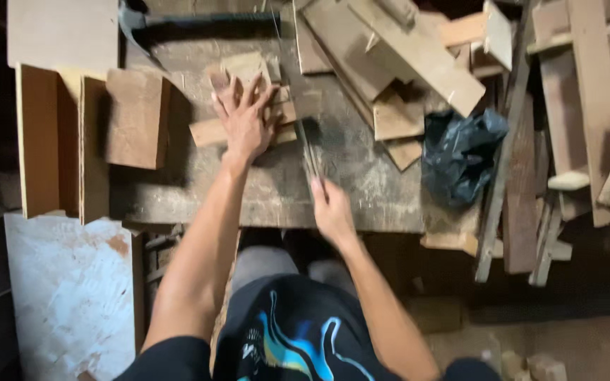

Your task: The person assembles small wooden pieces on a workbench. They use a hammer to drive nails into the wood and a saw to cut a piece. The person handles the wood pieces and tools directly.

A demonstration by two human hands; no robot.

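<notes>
Pressing down with spread fingers, your left hand [245,120] is lying flat and wide open on a small stack of wooden offcuts [248,106] near the middle of the worn workbench [277,190]. You are not gripping the wood with that hand; the palm and fingers are simply resting on top of it, pinning it to the bench.

Your right hand [332,210] is sitting nearer the front edge of the bench, closed around the handle end of a handsaw [305,134]. The thin blade is running away from you, just beside the right edge of the offcuts and close to your left fingertips. The frame is blurred there, so you cannot tell whether the teeth are touching the wood.

To your left, a thick brown block [135,116] is lying on the bench, well apart from your hand, with upright boards [40,141] standing beside it and a pale sheet [72,289] leaning lower down. A hammer [178,20] is lying along the far edge of the bench. To your right, loose planks and scraps [404,49] are piling up, and a crumpled black plastic bag [460,152] is sitting among them, near the bench corner. More slats [587,106] are leaning further right.
</notes>
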